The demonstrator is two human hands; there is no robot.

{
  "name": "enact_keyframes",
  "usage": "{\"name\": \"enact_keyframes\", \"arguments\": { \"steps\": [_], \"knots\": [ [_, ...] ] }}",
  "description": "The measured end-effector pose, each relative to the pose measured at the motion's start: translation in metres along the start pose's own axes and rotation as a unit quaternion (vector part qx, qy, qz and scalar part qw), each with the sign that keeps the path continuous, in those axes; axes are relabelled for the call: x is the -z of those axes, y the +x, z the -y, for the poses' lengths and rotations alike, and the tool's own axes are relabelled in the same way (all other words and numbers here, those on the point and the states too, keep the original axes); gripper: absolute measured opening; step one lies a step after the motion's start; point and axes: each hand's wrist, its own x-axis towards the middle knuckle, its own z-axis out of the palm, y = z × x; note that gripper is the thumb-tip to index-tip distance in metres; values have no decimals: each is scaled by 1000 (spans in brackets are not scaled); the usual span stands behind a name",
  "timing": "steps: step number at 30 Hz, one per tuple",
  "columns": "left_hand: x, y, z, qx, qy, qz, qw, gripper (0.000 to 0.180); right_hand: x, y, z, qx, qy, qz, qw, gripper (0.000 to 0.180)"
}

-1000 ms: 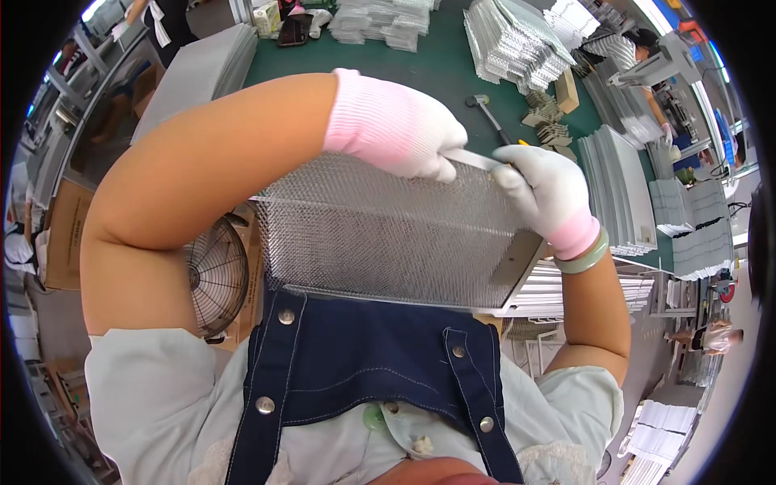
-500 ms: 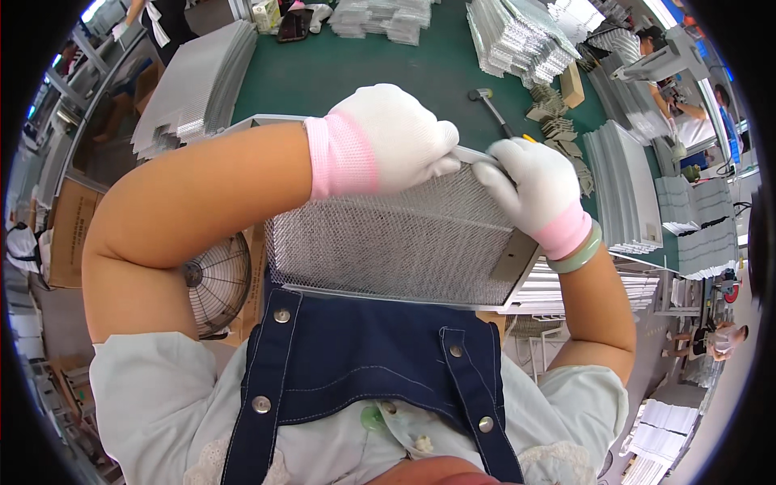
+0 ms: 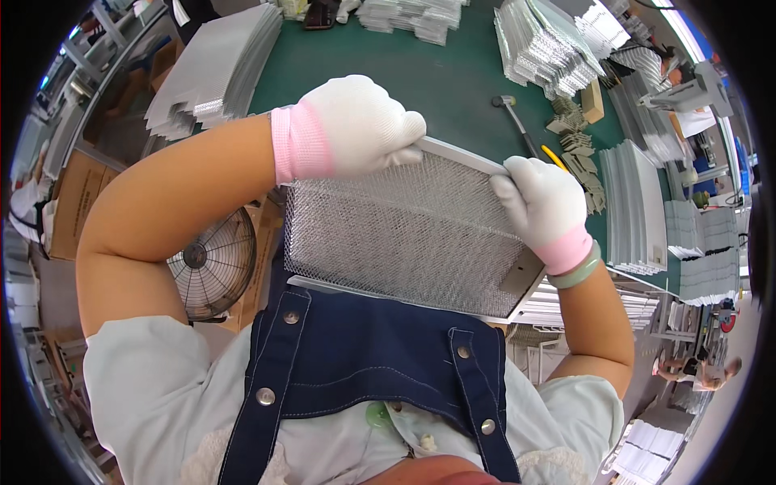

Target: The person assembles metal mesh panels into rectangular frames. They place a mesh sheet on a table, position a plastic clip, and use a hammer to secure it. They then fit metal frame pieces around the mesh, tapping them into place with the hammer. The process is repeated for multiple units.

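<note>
A rectangular metal mesh filter panel (image 3: 404,234) with a thin silver frame is held upright against my apron, above the edge of the green table (image 3: 420,81). My left hand (image 3: 356,125), in a white glove with a pink cuff, grips the panel's top edge near its left corner. At the top right corner, my right hand (image 3: 543,206), gloved the same way, pinches the frame. A green bangle (image 3: 580,273) sits on my right wrist.
Stacks of mesh sheets (image 3: 214,69) lie at the table's left, and more metal stacks (image 3: 550,44) at the back and right (image 3: 638,206). A hammer (image 3: 513,117) and small metal pieces (image 3: 575,141) lie beyond the panel. A floor fan (image 3: 212,263) stands below left.
My left hand has slid left along the panel's top edge, away from my right hand. The panel has tilted slightly, its right side lower.
</note>
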Motion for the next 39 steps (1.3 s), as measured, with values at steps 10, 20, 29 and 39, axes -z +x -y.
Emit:
{"name": "enact_keyframes", "arguments": {
  "steps": [10, 20, 29, 39],
  "knots": [
    [19, 5, 11, 29, -149, 124, 981, 30, -4, 43, 34, -9, 138, 82, 987, 22],
    [14, -18, 19, 31, -35, 81, 996, 24, -22, 43, 36, 34, 64, 13, 997, 21],
    [20, -5, 9, 24, 19, 64, 997, 21, -30, 69, 42, 95, -8, 15, 995, 27],
    [24, -23, 23, 120, -53, 127, 983, 22, -36, 68, 36, 26, 103, 66, 992, 32]
  ]
}}
